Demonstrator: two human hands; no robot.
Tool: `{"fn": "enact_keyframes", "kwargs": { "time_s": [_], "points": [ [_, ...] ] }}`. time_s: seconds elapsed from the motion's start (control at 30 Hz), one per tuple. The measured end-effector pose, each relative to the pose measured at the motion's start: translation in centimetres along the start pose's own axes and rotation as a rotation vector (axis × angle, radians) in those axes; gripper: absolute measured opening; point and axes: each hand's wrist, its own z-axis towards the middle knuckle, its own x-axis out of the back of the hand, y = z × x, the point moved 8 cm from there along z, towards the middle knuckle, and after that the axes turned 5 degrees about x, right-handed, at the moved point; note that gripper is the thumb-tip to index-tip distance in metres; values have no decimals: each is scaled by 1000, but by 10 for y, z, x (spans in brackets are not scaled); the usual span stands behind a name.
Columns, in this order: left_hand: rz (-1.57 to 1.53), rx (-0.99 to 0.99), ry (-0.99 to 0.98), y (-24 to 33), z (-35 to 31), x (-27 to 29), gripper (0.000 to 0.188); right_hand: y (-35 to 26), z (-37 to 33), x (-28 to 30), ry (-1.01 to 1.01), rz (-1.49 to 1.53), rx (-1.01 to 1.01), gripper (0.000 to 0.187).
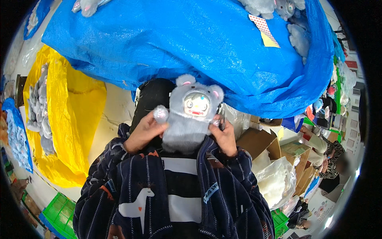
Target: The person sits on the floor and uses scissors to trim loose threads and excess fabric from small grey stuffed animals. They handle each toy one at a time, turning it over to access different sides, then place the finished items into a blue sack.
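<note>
A grey plush toy (184, 133) with round pink-lined ears and a printed face in its hood is held upright over my lap. On its left side my left hand (144, 133) is closed around the plush body, just beneath a raised paw with pink pads. My right hand (225, 137) grips the opposite side near the other arm, fingers partly hidden behind the toy. Just beyond the toy's ears, a blue plastic sheet (171, 40) spreads across the work area.
More grey plush toys (298, 42) lie on the sheet's far right, near a dotted paper strip (261, 26). At left stands a yellow sack (75, 127) of grey plush pieces (41, 111). Right of me are a cardboard box (260, 141), a clear bag of white stuffing (276, 179) and another person (334, 159).
</note>
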Motion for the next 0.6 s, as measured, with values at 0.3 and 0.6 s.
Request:
{"fn": "enact_keyframes", "kwargs": {
  "time_s": [0.3,0.6],
  "points": [
    [113,-23,-43,-29,15,-24,47,-8,3,-8,66,318,-152,32],
    [358,-460,349,-10,-8,3,19,-12,-12,-10,-3,-76,-163,20]
  ]
}}
